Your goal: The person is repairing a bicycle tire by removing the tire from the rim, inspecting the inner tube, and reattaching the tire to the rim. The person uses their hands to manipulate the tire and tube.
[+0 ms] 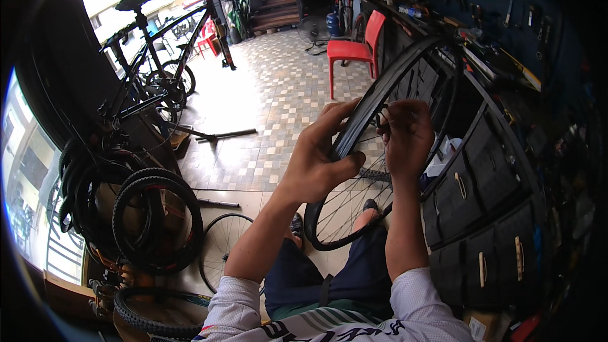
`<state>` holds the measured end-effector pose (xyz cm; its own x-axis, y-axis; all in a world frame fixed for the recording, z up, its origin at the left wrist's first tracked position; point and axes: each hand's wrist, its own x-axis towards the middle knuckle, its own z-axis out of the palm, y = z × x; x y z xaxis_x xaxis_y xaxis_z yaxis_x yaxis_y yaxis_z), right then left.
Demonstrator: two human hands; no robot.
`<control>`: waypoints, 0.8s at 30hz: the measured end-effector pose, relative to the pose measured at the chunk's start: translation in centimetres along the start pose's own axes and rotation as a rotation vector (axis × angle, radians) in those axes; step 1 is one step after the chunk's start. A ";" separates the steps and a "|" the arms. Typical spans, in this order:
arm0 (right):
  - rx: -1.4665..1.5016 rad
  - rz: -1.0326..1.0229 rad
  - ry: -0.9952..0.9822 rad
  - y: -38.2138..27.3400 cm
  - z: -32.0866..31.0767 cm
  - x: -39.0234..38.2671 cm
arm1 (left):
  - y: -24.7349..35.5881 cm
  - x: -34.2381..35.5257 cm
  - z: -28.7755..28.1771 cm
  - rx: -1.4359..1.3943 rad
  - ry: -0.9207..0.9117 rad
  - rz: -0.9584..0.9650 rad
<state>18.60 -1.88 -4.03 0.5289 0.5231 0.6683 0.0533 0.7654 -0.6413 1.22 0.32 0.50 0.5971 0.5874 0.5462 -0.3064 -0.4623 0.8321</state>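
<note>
A black bicycle wheel (387,85) with thin spokes stands tilted in front of me, between my forearms. My left hand (320,155) grips its near left side, with the fingers over the outer edge and the thumb on the face of the rim. A dark, shiny band runs along the rim under that hand. On the inner side of the rim, by the spokes, my right hand (407,133) is closed, its fingertips pinched together. Whatever those fingertips hold is too small and dark to make out.
A red plastic chair (353,50) stands ahead. Along the right runs a cluttered workbench (472,44) above dark drawers (472,183). At left are a bicycle without its front wheel (149,57) and piled tyres (120,215). Another spoked wheel (204,250) lies near my feet.
</note>
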 end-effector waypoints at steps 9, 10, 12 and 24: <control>-0.191 -0.144 -0.089 -0.5 0.2 -1.1 | -0.2 -0.1 -0.1 -0.130 -0.014 -0.032; -0.107 -0.137 -0.061 -0.1 -0.2 -1.1 | -0.1 0.0 0.1 -0.149 -0.022 -0.027; 0.007 -0.039 0.026 -0.1 -0.2 -1.1 | 0.6 0.0 0.6 -0.191 -0.033 -0.035; -0.064 -0.121 -0.096 0.4 0.1 -1.3 | -0.2 0.0 -0.2 -0.103 -0.034 -0.062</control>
<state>17.83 -2.24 -5.13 0.4323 0.4640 0.7731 0.1677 0.8011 -0.5746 1.17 0.54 0.34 0.6414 0.5889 0.4917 -0.3416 -0.3546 0.8704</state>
